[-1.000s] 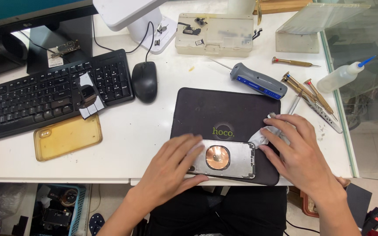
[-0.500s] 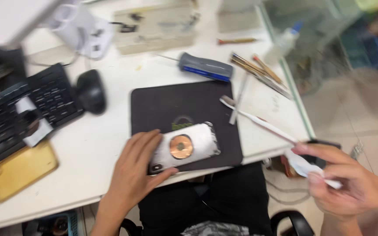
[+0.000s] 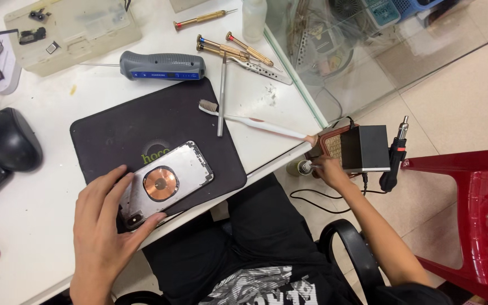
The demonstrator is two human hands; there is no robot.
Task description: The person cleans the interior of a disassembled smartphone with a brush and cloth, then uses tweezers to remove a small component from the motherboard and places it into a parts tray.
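Observation:
An opened silver phone housing (image 3: 184, 169) with a round copper coil (image 3: 160, 183) lies face down on a black mat (image 3: 142, 121). My left hand (image 3: 105, 223) lies over its lower left end, fingers and thumb clamped on the edges. My right hand (image 3: 329, 169) reaches down past the table's right edge to a black and brown box-shaped station (image 3: 362, 148) beside the table. Its fingertips pinch a small silver knob-like part (image 3: 306, 166); what that part belongs to is unclear.
A white toothbrush (image 3: 255, 120), a thin metal tool (image 3: 222, 93), several brass-handled screwdrivers (image 3: 221, 45) and a grey-handled driver (image 3: 162, 65) lie above the mat. A black mouse (image 3: 7, 141) sits at the left. A red plastic chair (image 3: 475, 214) and a black handpiece (image 3: 393, 155) stand on the right.
The view has swung right. My right hand left the phone and the table, held something white, and now reaches down to the station. My left hand stays on the housing.

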